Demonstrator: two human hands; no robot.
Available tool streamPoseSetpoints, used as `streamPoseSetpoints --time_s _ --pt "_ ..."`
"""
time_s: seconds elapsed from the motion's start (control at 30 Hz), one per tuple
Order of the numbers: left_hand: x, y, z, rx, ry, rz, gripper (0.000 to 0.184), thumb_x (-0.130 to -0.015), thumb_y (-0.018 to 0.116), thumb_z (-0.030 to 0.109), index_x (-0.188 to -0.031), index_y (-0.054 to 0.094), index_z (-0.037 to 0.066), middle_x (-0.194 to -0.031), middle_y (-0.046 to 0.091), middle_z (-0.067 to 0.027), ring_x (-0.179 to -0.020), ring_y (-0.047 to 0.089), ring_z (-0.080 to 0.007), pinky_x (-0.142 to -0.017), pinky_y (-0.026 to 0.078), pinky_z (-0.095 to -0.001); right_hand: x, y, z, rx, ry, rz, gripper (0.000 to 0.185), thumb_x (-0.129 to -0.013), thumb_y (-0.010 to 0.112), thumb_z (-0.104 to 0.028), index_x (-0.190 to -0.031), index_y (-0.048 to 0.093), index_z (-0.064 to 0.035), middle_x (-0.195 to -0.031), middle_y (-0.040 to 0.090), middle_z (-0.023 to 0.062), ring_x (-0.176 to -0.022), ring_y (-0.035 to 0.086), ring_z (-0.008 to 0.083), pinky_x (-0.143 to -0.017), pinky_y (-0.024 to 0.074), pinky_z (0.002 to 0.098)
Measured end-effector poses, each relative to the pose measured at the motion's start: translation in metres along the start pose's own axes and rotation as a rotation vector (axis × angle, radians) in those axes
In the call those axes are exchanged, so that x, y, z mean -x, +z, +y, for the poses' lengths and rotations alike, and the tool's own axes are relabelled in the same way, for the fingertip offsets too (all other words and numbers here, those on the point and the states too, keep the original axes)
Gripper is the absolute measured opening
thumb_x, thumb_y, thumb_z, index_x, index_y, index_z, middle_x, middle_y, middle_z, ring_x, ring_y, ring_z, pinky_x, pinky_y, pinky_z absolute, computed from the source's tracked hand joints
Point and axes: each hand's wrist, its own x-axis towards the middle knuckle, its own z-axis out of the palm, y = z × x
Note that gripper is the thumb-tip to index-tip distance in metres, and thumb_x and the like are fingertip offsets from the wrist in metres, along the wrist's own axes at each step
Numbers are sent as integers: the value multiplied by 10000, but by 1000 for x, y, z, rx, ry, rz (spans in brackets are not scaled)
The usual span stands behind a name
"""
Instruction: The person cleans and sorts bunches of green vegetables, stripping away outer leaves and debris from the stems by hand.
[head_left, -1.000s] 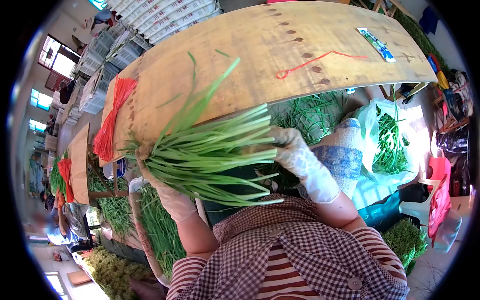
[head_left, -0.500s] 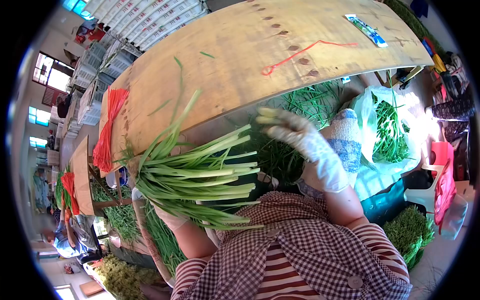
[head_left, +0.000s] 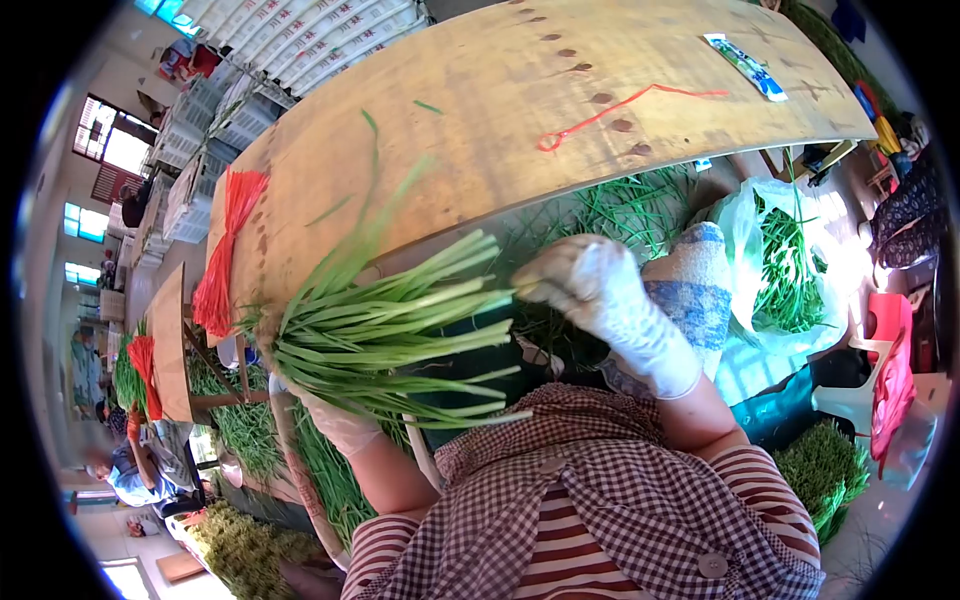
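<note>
My gloved left hand (head_left: 335,415) is closed around a loose bunch of long green stalks (head_left: 400,335), mostly hidden beneath it. The pale cut ends fan out toward the right. At those ends is my gloved right hand (head_left: 585,290), its fingers pinched together at the tip of a stalk. The leafy ends lie by the near edge of the wooden table (head_left: 480,120). A bundle of red ties (head_left: 232,250) rests on the table's left end, and a single red tie (head_left: 630,108) lies farther right.
A blue and white packet (head_left: 745,67) is on the table. Below it, a clear plastic bag (head_left: 745,270) holds greens. A long basket (head_left: 290,450) of greens stands at lower left. White crates (head_left: 300,35) are stacked behind. Another person (head_left: 140,475) sits at far left.
My right hand, spread apart from the bunch half a second ago, has come back to the stalk ends and closed. My left hand keeps its hold. The view has shifted slightly.
</note>
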Motion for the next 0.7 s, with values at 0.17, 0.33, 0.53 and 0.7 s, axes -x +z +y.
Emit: streamPoseSetpoints --time_s 0.17,0.33,0.53,0.7 --pt "7 14 -53 1014 -364 222 479 -971 459 282 -1361 407 8 -1326 517 -125 -1215 505 -245 -1036 404 -386 43 -32 62 359 482 73 129 -793 697 -252 -844 704 -134 -725 667 77 -653 657 258 -597 525 361" --pt "41 1 -40 129 48 87 479 -983 444 271 -1380 383 10 -1363 483 -136 -1222 498 -256 -1048 399 -374 43 -40 66 217 690 -34 208 -817 672 -153 -1000 705 -60 -961 677 171 -920 648 303 -822 514 383" --pt "41 24 -35 867 -273 -19 536 -968 474 277 -1414 330 17 -1379 467 -140 -1246 476 -253 -1067 374 -365 -23 -14 -35 -1114 735 -472 398 -875 677 -138 -1239 580 -10 -1094 675 103 -1042 609 148 -910 481 274" --pt "12 9 -13 251 -92 -57 508 -972 470 218 -1409 321 4 -1364 475 -154 -1181 531 -242 -983 471 -364 -29 -6 -54 -775 839 -244 197 -833 658 0 -1029 675 -9 -946 687 94 -928 649 175 -845 525 318"
